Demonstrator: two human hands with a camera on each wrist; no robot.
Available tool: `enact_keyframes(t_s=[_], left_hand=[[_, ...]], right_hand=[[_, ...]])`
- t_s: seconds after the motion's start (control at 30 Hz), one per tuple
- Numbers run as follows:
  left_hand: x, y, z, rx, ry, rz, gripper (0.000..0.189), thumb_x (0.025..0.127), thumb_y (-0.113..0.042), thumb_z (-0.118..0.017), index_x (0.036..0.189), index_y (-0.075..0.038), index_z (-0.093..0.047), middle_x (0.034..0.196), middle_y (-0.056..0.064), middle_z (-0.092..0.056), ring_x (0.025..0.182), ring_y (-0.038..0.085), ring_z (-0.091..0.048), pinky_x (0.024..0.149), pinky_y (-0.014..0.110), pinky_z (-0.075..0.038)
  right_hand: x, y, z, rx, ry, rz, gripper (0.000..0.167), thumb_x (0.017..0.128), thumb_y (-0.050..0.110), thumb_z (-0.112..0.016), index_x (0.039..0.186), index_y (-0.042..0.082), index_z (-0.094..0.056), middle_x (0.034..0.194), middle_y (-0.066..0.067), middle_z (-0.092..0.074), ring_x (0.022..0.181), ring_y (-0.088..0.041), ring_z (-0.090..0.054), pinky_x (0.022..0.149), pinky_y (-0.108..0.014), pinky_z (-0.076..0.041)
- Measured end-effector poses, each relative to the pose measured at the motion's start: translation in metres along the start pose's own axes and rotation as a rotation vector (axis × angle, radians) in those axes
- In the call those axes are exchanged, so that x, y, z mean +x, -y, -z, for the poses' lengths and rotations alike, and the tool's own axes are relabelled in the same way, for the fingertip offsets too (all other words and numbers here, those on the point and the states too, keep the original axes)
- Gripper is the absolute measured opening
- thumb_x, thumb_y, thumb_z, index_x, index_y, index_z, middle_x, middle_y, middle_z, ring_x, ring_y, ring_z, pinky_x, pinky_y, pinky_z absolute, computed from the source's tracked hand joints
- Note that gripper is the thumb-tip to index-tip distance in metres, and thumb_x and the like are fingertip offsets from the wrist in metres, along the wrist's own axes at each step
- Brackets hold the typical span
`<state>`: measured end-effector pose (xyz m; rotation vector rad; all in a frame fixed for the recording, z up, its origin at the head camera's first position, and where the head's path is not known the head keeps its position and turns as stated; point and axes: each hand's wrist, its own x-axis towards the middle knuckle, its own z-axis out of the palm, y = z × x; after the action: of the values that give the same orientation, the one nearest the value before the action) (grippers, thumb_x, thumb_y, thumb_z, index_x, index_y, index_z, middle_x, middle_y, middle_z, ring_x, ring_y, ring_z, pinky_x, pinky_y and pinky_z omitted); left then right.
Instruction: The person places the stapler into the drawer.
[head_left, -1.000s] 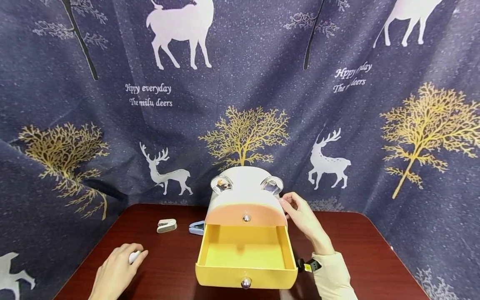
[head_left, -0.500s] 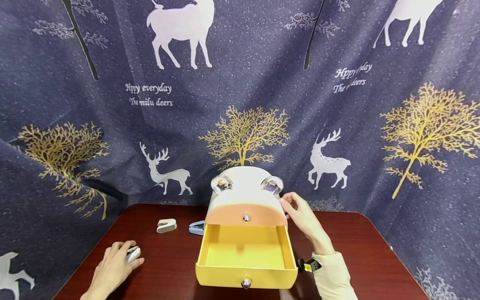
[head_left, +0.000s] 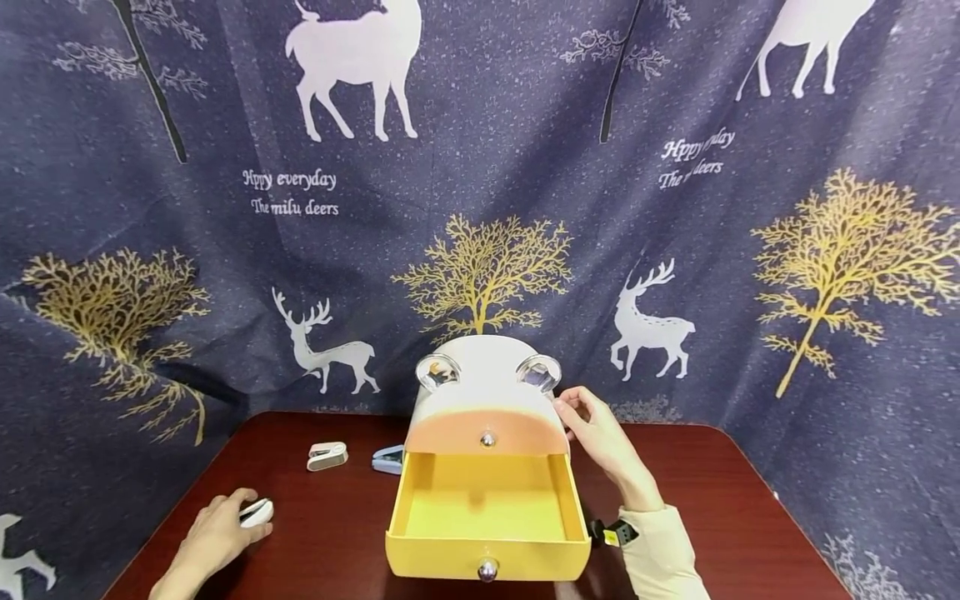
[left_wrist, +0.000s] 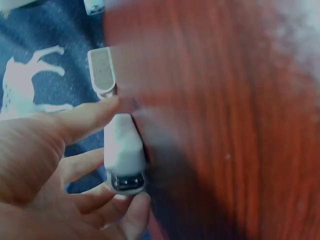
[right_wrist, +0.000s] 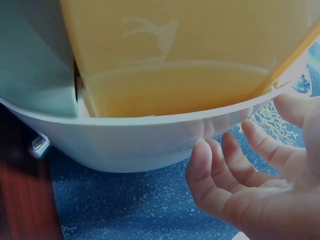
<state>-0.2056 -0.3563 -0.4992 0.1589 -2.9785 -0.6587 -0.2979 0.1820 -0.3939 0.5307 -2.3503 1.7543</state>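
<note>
Holding a white stapler (head_left: 257, 514) near the bench's (head_left: 322, 533) left edge, the left hand (head_left: 210, 535) is seen in the head view. Wide room is left between it and the pulled-out yellow drawer (head_left: 442, 557). The white box's (head_left: 480, 375) right side is touched by the right hand (head_left: 600, 437). In the left wrist view, the stapler is gripped by fingers. In the right wrist view, loosely bent fingers (right_wrist: 202, 167) are seen by the box's rim (right_wrist: 160, 120).

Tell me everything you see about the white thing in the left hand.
The white thing looks like a small stapler, smooth and plastic-looking. In the left wrist view its lower end has a dark opening with metal-looking parts. The left hand grips it between thumb and fingers over the table, at left; whether it touches the table is unclear.
</note>
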Motion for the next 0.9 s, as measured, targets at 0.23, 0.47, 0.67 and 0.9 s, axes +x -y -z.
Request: enact_keyframes(t_s=[0.23, 0.47, 0.67, 0.9], left_hand=[[0.001, 0.012, 0.002, -0.009, 0.076, 0.012, 0.060, 0.075, -0.035, -0.083, 0.112, 0.005, -0.058, 0.093, 0.017, -0.060, 0.082, 0.030, -0.055, 0.068, 0.045, -0.043], [-0.003, 0.018, 0.004, -0.008, 0.113, 0.065, 0.059, 0.074, -0.038, -0.082, 0.108, 0.004, -0.059, 0.093, 0.018, -0.062, 0.082, 0.030, -0.057, 0.069, 0.049, -0.044], [-0.001, 0.011, 0.005, -0.008, 0.101, 0.061, 0.061, 0.074, -0.041, -0.083, 0.109, 0.004, -0.061, 0.093, 0.018, -0.062, 0.081, 0.029, -0.058, 0.068, 0.049, -0.045], [0.003, -0.009, 0.006, -0.034, 0.045, 0.010, 0.056, 0.073, -0.041, -0.083, 0.108, -0.002, -0.063, 0.090, 0.009, -0.062, 0.078, 0.025, -0.055, 0.064, 0.042, -0.042]], right_hand=[[0.002, -0.009, -0.002, 0.004, -0.007, 0.007, 0.024, 0.099, 0.020, -0.061, 0.109, -0.001, -0.057, 0.094, -0.012, -0.057, 0.076, -0.018, -0.057, 0.064, -0.029, -0.052], [0.001, -0.013, -0.007, 0.015, 0.004, 0.003, 0.023, 0.099, 0.019, -0.060, 0.109, -0.001, -0.057, 0.092, -0.012, -0.055, 0.076, -0.019, -0.057, 0.067, -0.038, -0.054], [0.001, -0.009, -0.007, 0.017, 0.006, -0.020, 0.020, 0.100, 0.014, -0.059, 0.111, -0.002, -0.056, 0.093, -0.011, -0.055, 0.077, -0.018, -0.056, 0.066, -0.036, -0.053], [-0.008, 0.019, -0.004, 0.010, -0.004, 0.004, 0.017, 0.099, 0.009, -0.057, 0.108, -0.005, -0.056, 0.090, -0.011, -0.055, 0.074, -0.019, -0.056, 0.063, -0.028, -0.051]])
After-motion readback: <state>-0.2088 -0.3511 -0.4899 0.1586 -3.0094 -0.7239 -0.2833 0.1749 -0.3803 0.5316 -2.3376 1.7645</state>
